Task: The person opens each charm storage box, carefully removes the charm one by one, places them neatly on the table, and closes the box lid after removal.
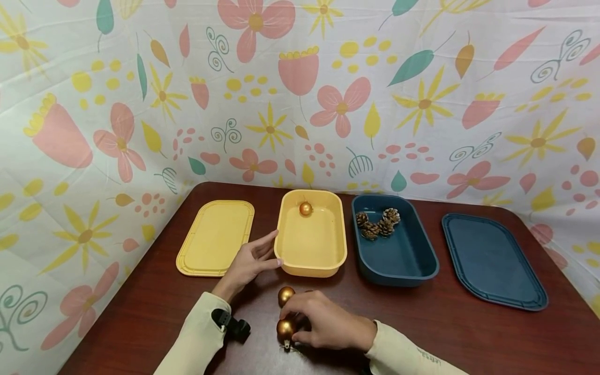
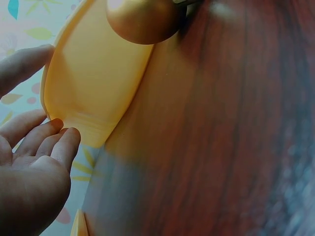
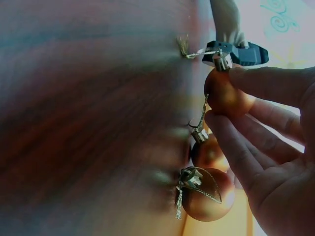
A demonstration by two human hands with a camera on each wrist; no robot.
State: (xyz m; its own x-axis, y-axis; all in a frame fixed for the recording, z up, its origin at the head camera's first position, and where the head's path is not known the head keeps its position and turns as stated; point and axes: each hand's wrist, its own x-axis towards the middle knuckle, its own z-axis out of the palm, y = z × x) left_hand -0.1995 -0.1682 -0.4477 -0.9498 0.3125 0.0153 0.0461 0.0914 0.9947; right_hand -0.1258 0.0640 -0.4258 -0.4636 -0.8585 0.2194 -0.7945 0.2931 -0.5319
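Right hand (image 1: 328, 320) round gold bauble (image 1: 285, 329) (another bauble (image 1: 309, 291) mostly hidden), left hand (image 1: 247, 262) loose against tub (image 1: 311, 271)

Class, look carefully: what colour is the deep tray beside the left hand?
The deep tray is pale yellow; it shows best in the head view.

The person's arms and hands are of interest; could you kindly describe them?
The left sleeve and right sleeve are cream, the right one bearing lettering too small to read. A black strap with a chunky dark attachment is worn on the left. Left hand and right hand are gloveless.
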